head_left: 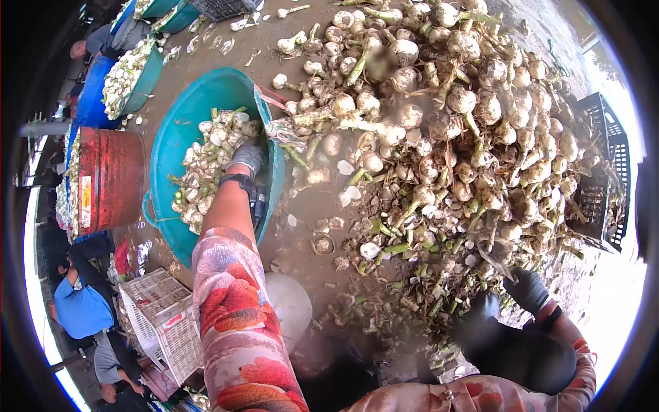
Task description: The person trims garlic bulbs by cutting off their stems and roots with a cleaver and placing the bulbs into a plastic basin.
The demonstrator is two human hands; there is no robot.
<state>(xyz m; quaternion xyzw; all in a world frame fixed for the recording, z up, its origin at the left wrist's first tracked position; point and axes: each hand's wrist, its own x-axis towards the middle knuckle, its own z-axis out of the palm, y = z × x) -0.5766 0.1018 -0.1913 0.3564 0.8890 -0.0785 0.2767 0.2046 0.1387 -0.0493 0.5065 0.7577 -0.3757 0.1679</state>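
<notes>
A wide, round teal plastic tub stands on the wet brown floor, partly filled with trimmed, dirt-flecked white garlic bulbs. The left hand, in a grey glove with a dark band at the wrist, reaches down inside the tub, against the bulbs near its right side. Its fingertips are hidden, so I cannot tell whether they are apart or clamped on a bulb.

Well to the lower right of the tub, the right hand, in a dark grey glove, is closed around a thin grey knife, its blade pointing up and left towards the tub's side of the view. Right of the tub spreads a large heap of untrimmed, soil-stained garlic with stalks; a litter of green stalk cuttings and pale skins lies below that, lower right of the tub. A black slatted plastic crate stands far right of the tub, a round red tub just left, and a white slatted plastic crate below left.
</notes>
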